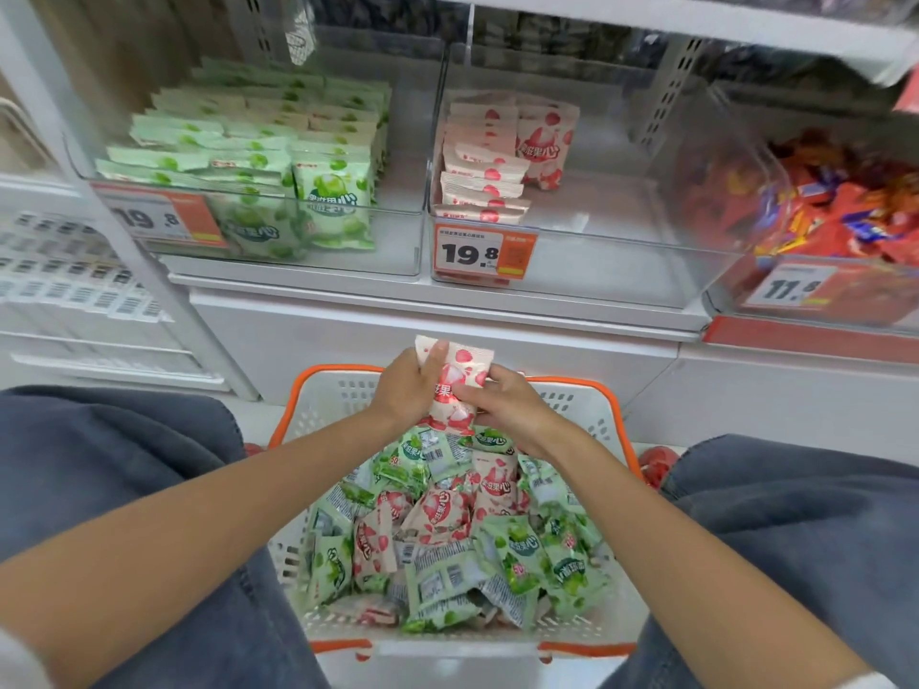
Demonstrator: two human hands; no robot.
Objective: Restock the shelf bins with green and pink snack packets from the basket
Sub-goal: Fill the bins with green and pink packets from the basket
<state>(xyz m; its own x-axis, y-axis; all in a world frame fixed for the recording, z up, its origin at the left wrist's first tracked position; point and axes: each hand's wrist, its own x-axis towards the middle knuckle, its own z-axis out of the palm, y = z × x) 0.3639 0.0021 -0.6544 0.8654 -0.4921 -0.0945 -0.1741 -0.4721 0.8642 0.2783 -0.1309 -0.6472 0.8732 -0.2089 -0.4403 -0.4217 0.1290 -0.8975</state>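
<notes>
We gripped pink packet (455,380) upright with left hand (405,385) and right hand (507,410); pink bin (597,251) sat dead ahead, above basket (616,410).

I see wide free floor in the pink bin (611,211), right of its packets (485,171). The green bin (398,191) is nearly full; only a narrow strip is open at its right wall. An upper shelf (696,23) hangs above both.

Left arm (199,514) and right arm (671,534) were bare up past the elbows, left hand (405,385) and right hand (502,410) were bare too, loose blue-grey jeans (114,464) covered both legs, a bit of white sleeve (20,658) showed at each bottom corner
</notes>
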